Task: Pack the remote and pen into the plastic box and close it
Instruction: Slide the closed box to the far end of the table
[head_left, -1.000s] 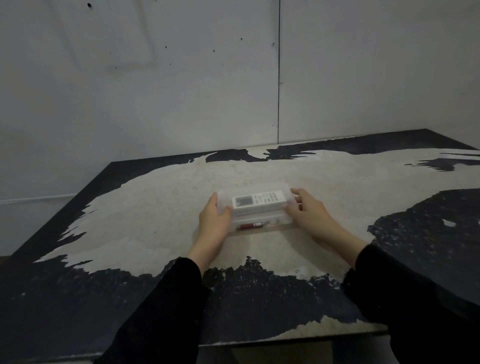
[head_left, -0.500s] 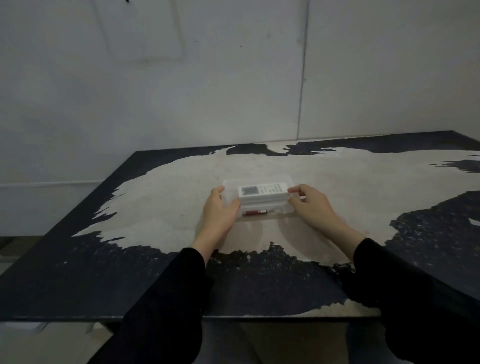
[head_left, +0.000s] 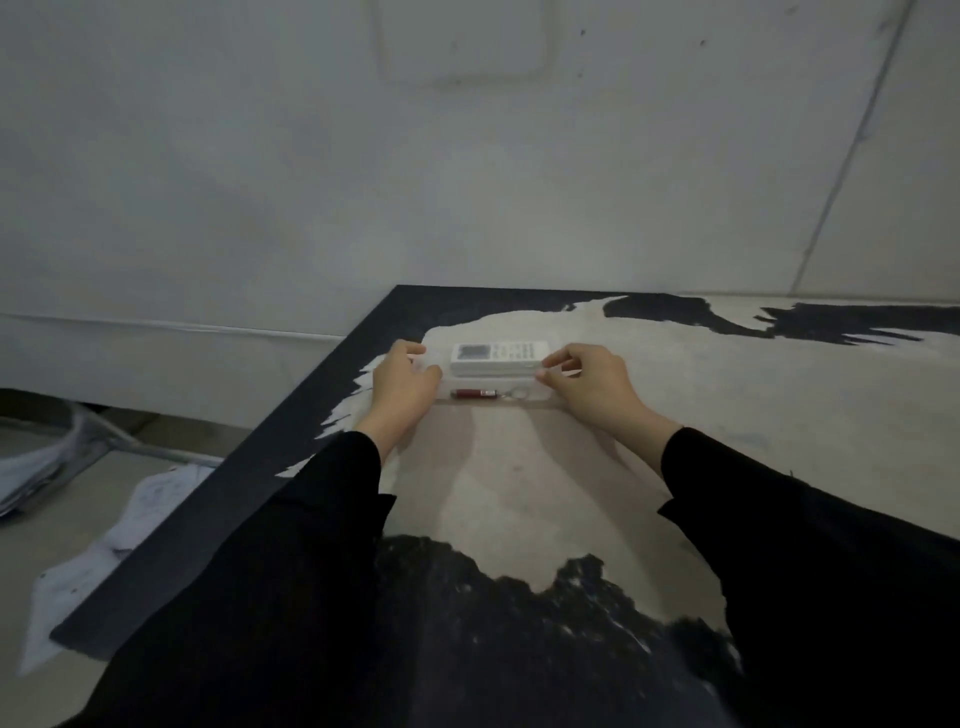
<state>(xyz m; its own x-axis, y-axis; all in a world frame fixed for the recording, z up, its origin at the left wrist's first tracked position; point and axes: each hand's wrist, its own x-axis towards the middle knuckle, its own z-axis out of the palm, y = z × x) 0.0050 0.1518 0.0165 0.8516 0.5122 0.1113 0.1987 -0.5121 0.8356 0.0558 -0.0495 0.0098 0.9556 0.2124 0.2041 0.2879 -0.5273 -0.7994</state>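
A clear plastic box (head_left: 537, 399) lies on the table near its far left corner. Inside it I see a white remote (head_left: 498, 357) with a small screen at its left end, and in front of it a dark red pen (head_left: 475, 395) with a key ring at its right end. My left hand (head_left: 402, 387) grips the box's left end. My right hand (head_left: 592, 389) holds the right end, thumb and fingers pinching its upper edge. The lid is transparent and I cannot make out whether it is down.
The table (head_left: 519, 499) has a worn top, black with a large pale patch, and its left edge runs diagonally close to the box. Papers (head_left: 130, 525) lie on the floor to the left. A grey wall stands right behind the table.
Both hands stay on the ends of the box. The camera has swung right and closer, so the table's left edge and the floor now show.
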